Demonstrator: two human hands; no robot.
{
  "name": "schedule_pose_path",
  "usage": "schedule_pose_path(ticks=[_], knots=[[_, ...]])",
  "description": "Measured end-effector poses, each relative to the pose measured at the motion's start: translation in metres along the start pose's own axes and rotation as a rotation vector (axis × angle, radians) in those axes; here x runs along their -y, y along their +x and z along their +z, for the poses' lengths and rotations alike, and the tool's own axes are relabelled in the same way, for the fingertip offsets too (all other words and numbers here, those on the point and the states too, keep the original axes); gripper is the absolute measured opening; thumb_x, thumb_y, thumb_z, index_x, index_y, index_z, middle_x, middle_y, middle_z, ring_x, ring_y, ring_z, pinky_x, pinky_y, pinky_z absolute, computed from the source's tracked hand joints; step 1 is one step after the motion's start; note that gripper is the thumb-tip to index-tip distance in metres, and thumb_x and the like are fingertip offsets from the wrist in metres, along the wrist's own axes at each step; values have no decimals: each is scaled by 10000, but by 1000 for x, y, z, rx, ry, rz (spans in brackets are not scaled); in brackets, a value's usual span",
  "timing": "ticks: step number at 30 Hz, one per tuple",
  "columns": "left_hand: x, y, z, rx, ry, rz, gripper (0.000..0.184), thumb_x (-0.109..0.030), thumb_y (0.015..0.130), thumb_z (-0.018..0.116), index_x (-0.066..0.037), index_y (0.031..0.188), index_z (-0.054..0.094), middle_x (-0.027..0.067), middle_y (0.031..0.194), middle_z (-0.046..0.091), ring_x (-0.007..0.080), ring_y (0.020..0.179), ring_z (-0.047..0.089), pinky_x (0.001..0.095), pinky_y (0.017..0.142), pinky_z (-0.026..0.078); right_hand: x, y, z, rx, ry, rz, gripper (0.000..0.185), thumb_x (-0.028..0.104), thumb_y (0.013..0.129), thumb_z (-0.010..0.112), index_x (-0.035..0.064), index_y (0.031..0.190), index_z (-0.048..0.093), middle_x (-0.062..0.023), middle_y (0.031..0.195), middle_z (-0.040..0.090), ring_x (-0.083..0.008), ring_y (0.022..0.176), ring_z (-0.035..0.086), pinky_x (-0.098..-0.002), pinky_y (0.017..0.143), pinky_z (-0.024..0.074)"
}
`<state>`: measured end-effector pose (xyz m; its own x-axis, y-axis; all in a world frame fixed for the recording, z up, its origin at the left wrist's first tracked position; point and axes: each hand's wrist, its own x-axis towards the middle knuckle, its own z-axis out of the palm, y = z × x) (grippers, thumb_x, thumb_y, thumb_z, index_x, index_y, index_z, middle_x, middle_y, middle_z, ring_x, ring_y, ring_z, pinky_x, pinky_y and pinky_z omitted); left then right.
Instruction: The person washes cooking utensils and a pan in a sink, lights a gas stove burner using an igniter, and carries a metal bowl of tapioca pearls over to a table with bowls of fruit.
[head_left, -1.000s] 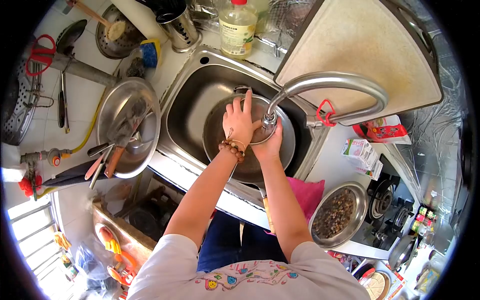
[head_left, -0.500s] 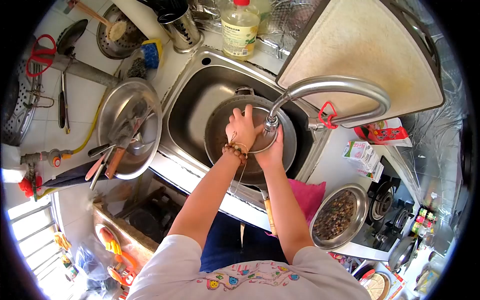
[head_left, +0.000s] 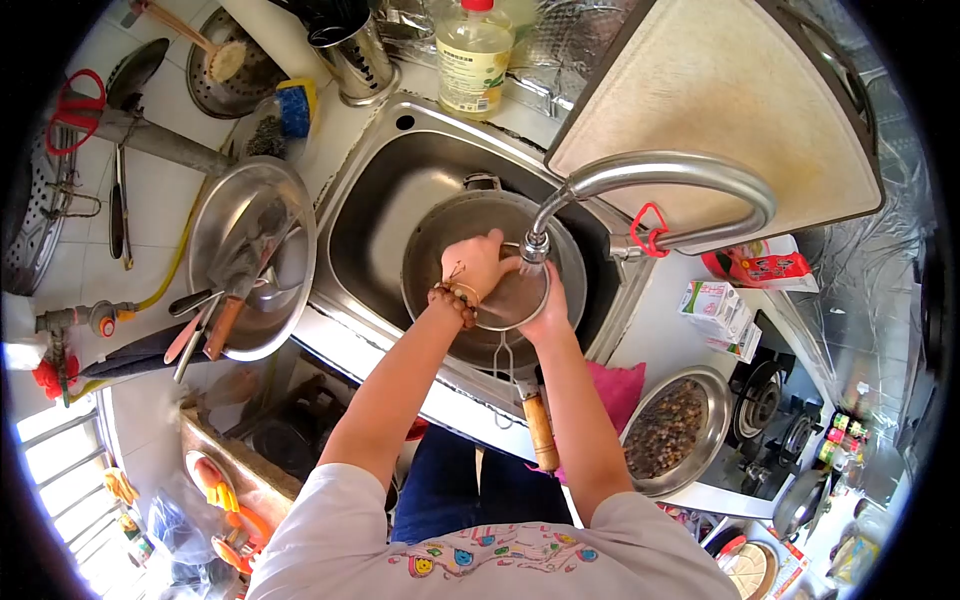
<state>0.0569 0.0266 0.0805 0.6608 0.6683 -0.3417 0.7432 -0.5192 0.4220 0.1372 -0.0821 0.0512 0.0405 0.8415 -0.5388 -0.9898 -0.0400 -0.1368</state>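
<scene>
A round fine-mesh strainer (head_left: pixel 518 300) is held tilted under the faucet spout (head_left: pixel 535 245), over a wide metal pan (head_left: pixel 425 240) in the sink. My left hand (head_left: pixel 474 266), with a beaded bracelet at the wrist, has its fingers curled at the strainer's upper left rim, the thumb pointing right. My right hand (head_left: pixel 547 308) grips the right rim from the side, its fingers partly hidden. Below the strainer, a wire loop (head_left: pixel 503 352) shows near a wooden handle (head_left: pixel 538 432) that reaches over the sink's front edge. Which piece this handle belongs to I cannot tell.
Left of the sink is a metal basin (head_left: pixel 215 225) with knives and utensils. A soap bottle (head_left: pixel 474 60) and a large cutting board (head_left: pixel 720 120) stand behind. On the right are a pink cloth (head_left: pixel 612 392), a bowl of brown pieces (head_left: pixel 712 442), cartons (head_left: pixel 716 310) and a stove (head_left: pixel 760 400).
Both hands and the strainer have shifted lower. My left hand's fingers, spread earlier, are now curled. More of the strainer's face, the wire loop and the wooden handle shows.
</scene>
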Motion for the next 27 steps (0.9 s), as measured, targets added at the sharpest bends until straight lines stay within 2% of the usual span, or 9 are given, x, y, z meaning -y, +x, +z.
schedule_pose_path(ticks=[1, 5, 7, 13, 17, 23, 24, 26, 27], knots=[[0, 1, 0, -47, -31, 13, 343, -387, 767, 622, -59, 853, 571, 179, 744, 632, 321, 747, 629, 412, 654, 499, -1, -2, 3, -51, 37, 3, 403, 388, 902, 349, 92, 1092, 546, -102, 1080, 571, -281, 1006, 536, -475, 888, 424], [19, 10, 18, -54, -141, 60, 279, -316, 786, 614, -62, 899, 592, 213, 788, 619, 318, 769, 625, 378, 671, 496, 7, 8, -20, 171, 171, -1, 452, 353, 934, 247, 51, 1058, 560, -129, 1105, 572, -296, 1022, 542, -478, 922, 414], [27, 10, 24, -44, -597, 164, 258, -205, 804, 609, -37, 999, 596, 167, 795, 639, 244, 762, 628, 328, 684, 484, 13, 0, -10, -257, 73, -173, 372, 337, 895, 375, 63, 1059, 567, -110, 1037, 592, -281, 949, 566, -438, 860, 453], [7, -13, 50, 174, -1603, -162, 180, -100, 818, 607, 47, 922, 617, 7, 793, 619, 91, 694, 537, 249, 638, 440, 28, -21, -4, -148, 27, -317, 401, 316, 887, 368, 21, 1063, 576, -106, 1059, 610, -259, 963, 579, -403, 870, 452], [5, -9, 70, -81, -894, -225, 210, -172, 814, 625, 37, 801, 634, 37, 658, 618, 118, 599, 565, 277, 576, 446, 26, -29, 9, -102, -19, -287, 458, 399, 882, 391, 45, 1114, 566, -105, 1086, 601, -250, 976, 571, -390, 879, 441], [11, -8, 49, -72, -360, -187, 368, -301, 857, 558, 49, 775, 631, 89, 599, 600, 160, 579, 594, 291, 529, 438, 24, -22, 14, -70, -97, -111, 442, 427, 845, 513, 55, 1076, 571, -104, 1035, 611, -255, 923, 584, -405, 838, 459], [13, -10, 44, -77, -357, -186, 368, -301, 857, 558, 49, 775, 631, 89, 599, 600, 160, 579, 594, 291, 529, 438, 24, -21, 15, -65, -96, -112, 442, 427, 845, 513, 55, 1076, 571, -104, 1035, 611, -255, 923, 584, -405, 838, 459], [20, -17, 34, 76, -920, -248, 404, -321, 872, 551, 70, 795, 623, 96, 661, 636, 176, 629, 617, 318, 569, 454, 22, -20, 15, -90, -58, -125, 446, 417, 846, 504, 40, 1075, 569, -103, 1030, 612, -262, 923, 585, -398, 856, 453], [25, -18, 31, 158, -1072, -207, 338, -259, 901, 521, 67, 924, 608, 117, 849, 657, 191, 798, 633, 320, 695, 488, 20, -20, 11, -73, -69, -163, 458, 407, 837, 496, 27, 1083, 565, -102, 1061, 604, -263, 962, 572, -394, 873, 446]])
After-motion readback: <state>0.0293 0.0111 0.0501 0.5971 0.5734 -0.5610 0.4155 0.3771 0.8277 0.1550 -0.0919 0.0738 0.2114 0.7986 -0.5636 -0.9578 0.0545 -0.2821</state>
